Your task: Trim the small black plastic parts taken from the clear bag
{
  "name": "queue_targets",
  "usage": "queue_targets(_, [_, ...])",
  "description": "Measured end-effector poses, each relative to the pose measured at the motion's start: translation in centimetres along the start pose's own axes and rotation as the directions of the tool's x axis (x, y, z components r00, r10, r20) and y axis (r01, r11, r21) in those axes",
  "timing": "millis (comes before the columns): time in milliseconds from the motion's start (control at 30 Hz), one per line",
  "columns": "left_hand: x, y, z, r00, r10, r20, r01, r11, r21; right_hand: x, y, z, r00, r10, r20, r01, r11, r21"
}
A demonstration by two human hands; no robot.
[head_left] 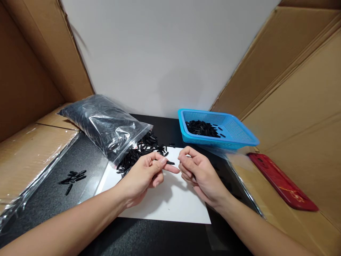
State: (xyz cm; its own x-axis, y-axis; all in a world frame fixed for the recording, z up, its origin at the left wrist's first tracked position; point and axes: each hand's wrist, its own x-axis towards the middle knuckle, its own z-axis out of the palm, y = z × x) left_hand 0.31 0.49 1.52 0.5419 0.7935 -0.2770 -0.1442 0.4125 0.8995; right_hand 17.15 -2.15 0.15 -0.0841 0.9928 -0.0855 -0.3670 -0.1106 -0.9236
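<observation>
My left hand [150,170] pinches a small, slim black piece [170,163] between thumb and fingertips, its tip pointing right. Close beside it, my right hand [198,172] has its fingers curled and pressed together; whatever may be in them is hidden. Both hands are above a white sheet [170,206]. Behind my left hand lies a heap of similar black pieces [133,156], spilling from the mouth of a clear zip bag [103,124] full of them. A blue basket [239,129] holds another pile of black pieces [201,128].
A few black pieces [73,177] lie apart on the dark tabletop [53,209] at left. A red phone case [282,181] rests on cardboard at right. Cardboard walls [301,78] flank both sides, and a white wall [170,53] stands behind.
</observation>
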Motion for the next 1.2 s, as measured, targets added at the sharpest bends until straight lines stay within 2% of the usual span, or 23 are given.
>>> queue_targets(100, [0.0,0.1,0.0,1.000,0.014,-0.009,-0.014,1.000,-0.005,0.0,0.4,-0.1,0.997,-0.077,-0.007,0.075,0.987,-0.143])
queue_targets(200, [0.0,0.1,-0.1,1.000,0.024,-0.013,-0.025,1.000,-0.006,-0.2,0.4,-0.1,0.978,-0.208,-0.016,0.190,0.919,-0.347])
queue_targets(300, [0.1,-0.1,-0.2,0.999,0.035,-0.020,-0.035,0.999,0.007,-0.6,0.3,-0.1,0.941,-0.339,0.004,0.288,0.793,-0.537])
queue_targets(433, [0.1,-0.1,-0.3,0.999,0.028,-0.021,-0.028,1.000,-0.002,-0.9,0.2,0.0,0.862,-0.503,0.070,0.400,0.587,-0.704])
queue_targets(600, [0.2,0.0,-0.4,0.998,0.028,0.058,-0.032,0.997,0.067,-0.8,0.1,-0.2,0.773,-0.601,0.203,0.540,0.456,-0.707])
queue_targets(700, [0.1,0.0,-0.4,0.992,0.087,0.088,-0.102,0.979,0.175,-0.9,0.1,-0.2,0.746,-0.645,0.166,0.517,0.404,-0.755])
queue_targets(767, [0.0,-0.1,-0.3,0.988,0.124,0.096,-0.144,0.960,0.241,-1.0,0.2,-0.3,0.711,-0.686,0.151,0.502,0.346,-0.792])
queue_targets(900, [-0.1,-0.1,-0.3,0.982,0.163,0.092,-0.184,0.931,0.315,-1.0,0.1,-0.2,0.635,-0.720,0.279,0.569,0.192,-0.800])
queue_targets(1033, [-0.1,-0.2,-0.3,0.972,0.230,0.055,-0.233,0.894,0.382,-1.0,-0.1,-0.3,0.615,-0.706,0.352,0.575,0.096,-0.813])
queue_targets(1200, [-0.4,-0.2,-0.3,0.944,0.324,0.055,-0.301,0.787,0.538,-1.1,-0.1,-0.3,0.601,-0.701,0.383,0.569,0.040,-0.821])
